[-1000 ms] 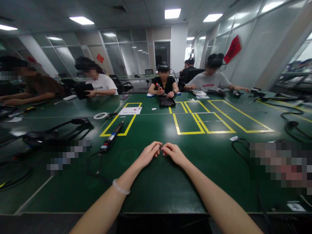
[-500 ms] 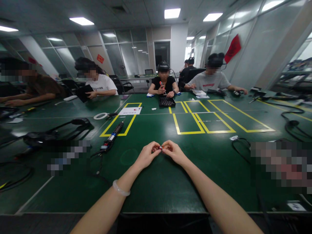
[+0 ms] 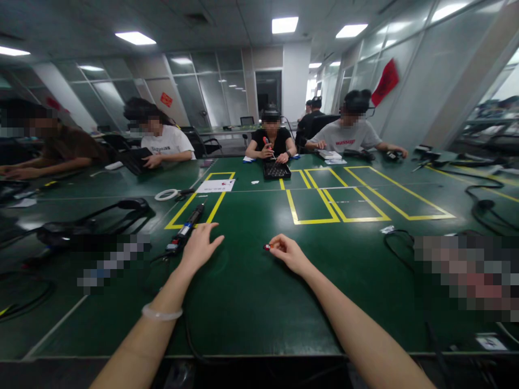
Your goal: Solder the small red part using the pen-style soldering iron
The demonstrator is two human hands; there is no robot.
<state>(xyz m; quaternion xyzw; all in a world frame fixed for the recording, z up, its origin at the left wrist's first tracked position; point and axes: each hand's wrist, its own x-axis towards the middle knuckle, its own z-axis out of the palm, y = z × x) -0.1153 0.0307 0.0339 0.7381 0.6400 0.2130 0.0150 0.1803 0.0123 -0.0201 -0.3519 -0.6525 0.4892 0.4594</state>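
Note:
My right hand [image 3: 288,253] is closed in a pinch on a small red and white piece [image 3: 266,247], held just over the green table; the piece is too small to make out its kind. My left hand [image 3: 200,246] is spread, palm down, fingers stretched forward and holding nothing. Just left of it lies a dark pen-shaped electric screwdriver [image 3: 187,228] with a blue and white label, its thin tip pointing away from me. Whether the left hand touches the tool, I cannot tell.
Yellow tape frames [image 3: 316,221] mark the green table [image 3: 243,302]. A white card [image 3: 216,185] and a white ring-shaped roll [image 3: 166,194] lie ahead. Black headgear [image 3: 133,204] sits left; cables [image 3: 399,251] run right. Several people sit opposite, one at a black tray [image 3: 277,170].
My left hand has let go of the small piece and moved left, opening beside the screwdriver. My right hand stays in place with the piece.

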